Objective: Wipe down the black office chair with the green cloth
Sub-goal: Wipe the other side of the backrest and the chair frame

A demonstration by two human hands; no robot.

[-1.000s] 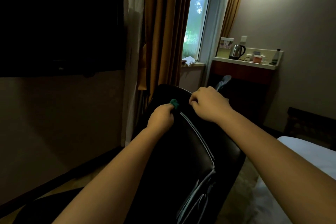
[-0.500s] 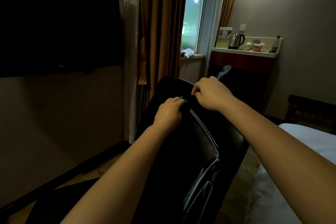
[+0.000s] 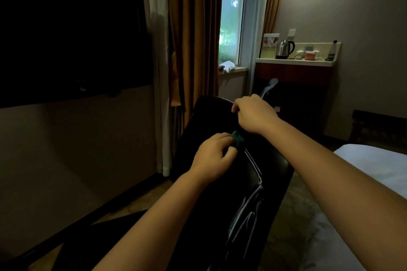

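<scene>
Drawn nearer down the black leather office chair (image 3: 207,114), the left hand (image 3: 214,154) clutches the bunched green cloth (image 3: 238,140) against it while the right hand (image 3: 253,114) grips its far edge, likely steadying it.

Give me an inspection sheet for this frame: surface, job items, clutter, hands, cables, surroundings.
Surface: black office chair, its back dark and glossy; dirt cannot be judged in this light.
Job's things: green cloth, bunched and pressed on the chair.
Clutter: kettle, cups and bottle on the counter; white cloth on the sill.
Hands: left hand grips the green cloth; right hand has its fingers curled on the chair's upper back.
Cables: a dark cord beside the kettle, it seems.
Surroundings: TV, curtains, window, bed.
</scene>
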